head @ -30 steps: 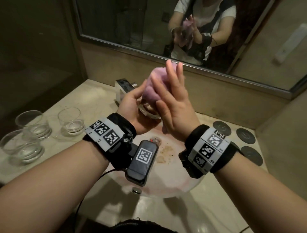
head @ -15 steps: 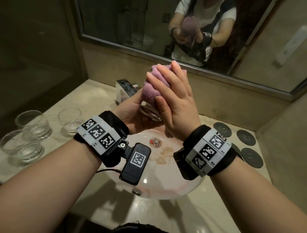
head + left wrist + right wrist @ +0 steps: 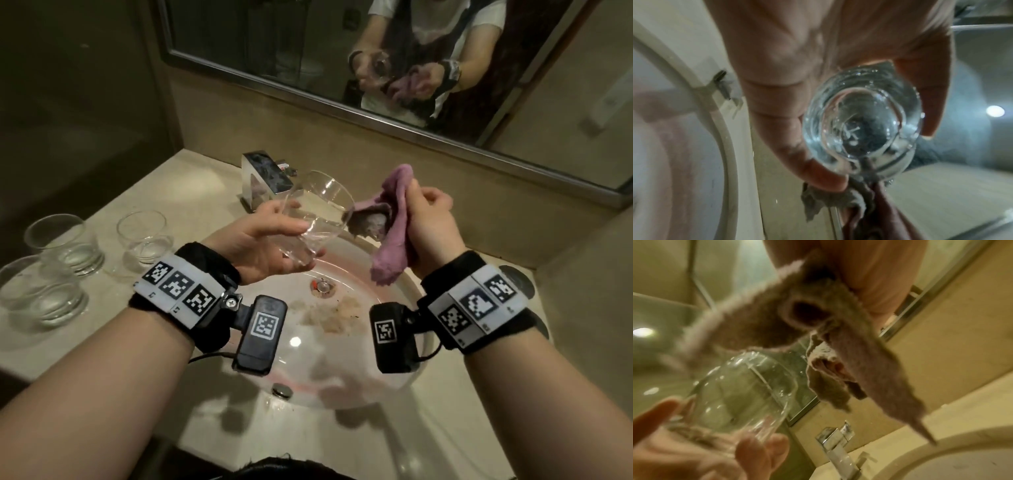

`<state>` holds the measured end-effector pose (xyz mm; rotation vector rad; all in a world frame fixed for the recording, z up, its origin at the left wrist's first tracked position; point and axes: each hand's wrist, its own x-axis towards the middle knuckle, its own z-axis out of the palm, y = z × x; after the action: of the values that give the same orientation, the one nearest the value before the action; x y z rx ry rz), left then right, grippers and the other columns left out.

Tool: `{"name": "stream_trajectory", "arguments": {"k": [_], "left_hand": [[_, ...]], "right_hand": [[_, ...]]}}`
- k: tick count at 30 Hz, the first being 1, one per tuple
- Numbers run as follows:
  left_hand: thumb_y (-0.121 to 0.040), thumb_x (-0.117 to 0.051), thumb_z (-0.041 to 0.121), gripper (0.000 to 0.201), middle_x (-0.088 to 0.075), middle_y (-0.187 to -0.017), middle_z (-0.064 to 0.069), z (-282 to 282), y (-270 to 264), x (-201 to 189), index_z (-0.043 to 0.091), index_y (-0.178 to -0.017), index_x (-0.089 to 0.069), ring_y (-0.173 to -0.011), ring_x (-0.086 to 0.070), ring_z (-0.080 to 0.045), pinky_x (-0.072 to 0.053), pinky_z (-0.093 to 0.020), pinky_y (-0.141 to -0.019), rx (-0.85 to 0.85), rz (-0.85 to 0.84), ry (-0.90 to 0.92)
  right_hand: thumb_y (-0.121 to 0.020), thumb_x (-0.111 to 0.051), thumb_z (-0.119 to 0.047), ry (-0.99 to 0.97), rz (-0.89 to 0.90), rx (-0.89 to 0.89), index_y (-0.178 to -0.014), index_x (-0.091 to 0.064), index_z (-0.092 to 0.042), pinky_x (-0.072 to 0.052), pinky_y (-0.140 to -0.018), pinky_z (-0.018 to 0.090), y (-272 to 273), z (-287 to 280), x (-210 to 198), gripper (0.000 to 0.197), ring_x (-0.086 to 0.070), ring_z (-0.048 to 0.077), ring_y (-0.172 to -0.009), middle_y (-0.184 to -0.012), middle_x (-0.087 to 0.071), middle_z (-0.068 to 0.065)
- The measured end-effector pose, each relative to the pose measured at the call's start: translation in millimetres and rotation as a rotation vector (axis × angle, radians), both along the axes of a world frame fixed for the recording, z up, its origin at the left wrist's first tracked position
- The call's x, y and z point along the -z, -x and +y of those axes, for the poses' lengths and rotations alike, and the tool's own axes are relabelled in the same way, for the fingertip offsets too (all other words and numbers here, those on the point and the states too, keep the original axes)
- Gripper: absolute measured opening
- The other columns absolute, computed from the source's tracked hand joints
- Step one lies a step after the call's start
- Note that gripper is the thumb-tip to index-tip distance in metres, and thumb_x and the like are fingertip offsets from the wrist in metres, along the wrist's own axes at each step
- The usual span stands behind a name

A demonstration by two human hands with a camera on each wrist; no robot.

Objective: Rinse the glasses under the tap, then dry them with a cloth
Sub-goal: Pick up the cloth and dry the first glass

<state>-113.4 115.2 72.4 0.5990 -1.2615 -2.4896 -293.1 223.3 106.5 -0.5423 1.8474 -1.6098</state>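
Cloth point(image 3: 390, 236) now out of glass point(image 3: 315, 219); left hand point(image 3: 260, 246) grips its base, right hand point(image 3: 428, 229) clutches cloth. Wet glass could slip over sink point(image 3: 407, 284).

Lighting: dim, warm. Ceiling spot glares off my basin point(image 3: 342, 383); arm shadows below on counter point(image 3: 219, 198). Wrist cams: cloth point(image 3: 760, 318) motion-blurred, bg soft, edges bent by wide-angle.

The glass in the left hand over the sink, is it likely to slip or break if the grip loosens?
Probably slippery: the glass is smooth, and droplets show near its base. The left hand grips only its lower part, tilted, so it could slide out. It looks thin-walled, so a fall into the sink would likely crack it.
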Motion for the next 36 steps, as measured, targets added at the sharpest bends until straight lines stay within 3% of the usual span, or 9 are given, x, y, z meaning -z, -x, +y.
{"name": "stream_trajectory", "arguments": {"k": [6,9,12,17,21,24,27,31,36], "left_hand": [[-0.071,-0.066,0.031,0.041,-0.058,-0.11,-0.014,9.9,-0.7,4.8,0.02,-0.107,-0.049,-0.088,-0.06,-0.031,-0.053,-0.028,-0.055,-0.178,-0.013,0.091],[-0.086,-0.055,0.043,0.04,-0.063,-0.095,-0.012,12.5,-2.5,10.2,0.013,-0.112,-0.051,-0.063,-0.061,-0.024,-0.046,-0.023,-0.046,-0.306,-0.021,0.031],[-0.092,-0.046,0.048,0.036,-0.065,-0.078,-0.007,11.1,-6.9,16.5,0.014,-0.097,-0.058,-0.057,-0.055,-0.019,-0.042,-0.021,-0.043,-0.388,-0.072,-0.076],[-0.09,-0.047,0.052,0.054,-0.064,-0.092,-0.008,10.8,-16.6,24.8,0.01,-0.122,-0.057,-0.068,-0.055,-0.017,-0.039,-0.019,-0.043,-0.441,-0.12,-0.119],[-0.09,-0.045,0.053,0.055,-0.062,-0.091,-0.008,12.4,-24.0,28.4,0.009,-0.121,-0.058,-0.066,-0.051,-0.016,-0.034,-0.019,-0.041,-0.401,-0.118,-0.132],[-0.09,-0.042,0.055,0.054,-0.064,-0.089,-0.011,13.7,-25.1,29.1,0.012,-0.114,-0.064,-0.073,-0.057,-0.017,-0.038,-0.022,-0.054,-0.329,-0.151,-0.042],[-0.088,-0.043,0.057,0.056,-0.064,-0.09,-0.011,14.2,-24.6,26.5,0.012,-0.114,-0.065,-0.078,-0.057,-0.018,-0.04,-0.024,-0.059,-0.307,-0.198,0.023],[-0.087,-0.047,0.056,0.046,-0.063,-0.088,-0.008,13.2,-23.4,22.9,0.017,-0.1,-0.068,-0.085,-0.055,-0.021,-0.041,-0.027,-0.066,-0.301,-0.225,0.022],[-0.09,-0.041,0.057,0.047,-0.059,-0.083,-0.007,16.9,-18.7,14.6,0.019,-0.096,-0.067,-0.07,-0.051,-0.018,-0.037,-0.016,-0.044,-0.214,-0.193,0.027]], "right_hand": [[-0.093,-0.049,-0.043,-0.02,0.394,-0.143,-0.098,-0.052,-0.028,-0.051,-0.093,0.04,-31.1,2.7,-1.4,0.017,-0.059,0.016,-0.101,-0.115,-0.056,0.002],[-0.098,-0.04,-0.037,0.025,0.623,-0.268,-0.107,-0.053,-0.03,-0.041,-0.101,0.022,-42.8,5.3,8.1,0.017,-0.046,-0.004,-0.106,-0.117,-0.047,-0.01],[-0.091,-0.041,-0.049,0.106,0.769,-0.43,-0.122,-0.046,-0.04,-0.034,-0.095,0.005,-51.2,12.6,12.8,0.032,-0.041,-0.016,-0.111,-0.117,-0.047,-0.028],[-0.071,-0.059,-0.065,0.01,0.936,-0.635,-0.135,-0.026,-0.052,-0.03,-0.108,0.037,-55.6,10.4,24.1,0.074,-0.038,-0.008,-0.126,-0.13,-0.033,-0.041],[-0.063,-0.055,-0.07,-0.071,1.052,-0.674,-0.13,-0.028,-0.051,-0.018,-0.1,0.023,-60.8,6.3,27.5,0.075,-0.035,-0.013,-0.115,-0.122,-0.033,-0.04],[-0.067,-0.059,-0.057,-0.024,1.045,-0.757,-0.117,-0.042,-0.049,-0.016,-0.108,0.037,-69.3,5.7,31.0,0.054,-0.029,-0.025,-0.112,-0.114,-0.045,-0.036],[-0.067,-0.05,-0.046,0.012,1.03,-0.79,-0.116,-0.045,-0.048,-0.006,-0.114,0.046,-76.0,7.2,32.7,0.049,-0.042,-0.003,-0.119,-0.111,-0.054,-0.026],[-0.068,-0.048,-0.046,0.021,1.068,-0.749,-0.121,-0.044,-0.046,0.007,-0.115,0.045,-75.7,13.3,29.8,0.053,-0.045,0.001,-0.121,-0.109,-0.055,-0.026],[-0.069,-0.061,-0.057,0.08,1.126,-0.621,-0.127,-0.048,-0.037,0.005,-0.116,0.055,-71.5,26.0,30.2,0.064,-0.033,-0.013,-0.12,-0.117,-0.054,-0.024]]}}
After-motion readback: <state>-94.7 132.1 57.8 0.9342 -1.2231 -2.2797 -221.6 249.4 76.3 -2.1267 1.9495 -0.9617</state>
